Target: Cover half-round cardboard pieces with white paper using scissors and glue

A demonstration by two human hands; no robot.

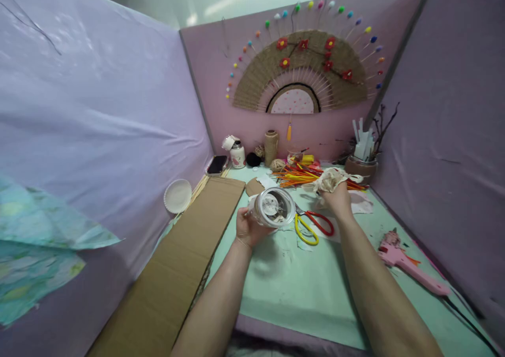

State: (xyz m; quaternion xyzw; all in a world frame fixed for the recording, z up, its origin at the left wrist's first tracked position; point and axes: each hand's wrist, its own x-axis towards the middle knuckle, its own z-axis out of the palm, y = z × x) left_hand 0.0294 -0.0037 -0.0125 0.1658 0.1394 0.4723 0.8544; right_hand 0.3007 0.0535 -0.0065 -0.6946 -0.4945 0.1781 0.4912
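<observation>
green tabletop (292,288): left fingers (241,218) wrapped around clear jar (258,210), pale disc (270,204) inside; right fingers (326,196) clutching cream cloth (331,179)

No text can be read — marks inside the clear jar (259,208) are too small.

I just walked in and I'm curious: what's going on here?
A person's left hand holds a clear jar, its open mouth tipped toward the camera. The right hand grips a crumpled pale bundle, perhaps cloth, apart from the jar. Scissors lie between the two arms, and a pink glue gun lies off to the right.
</observation>
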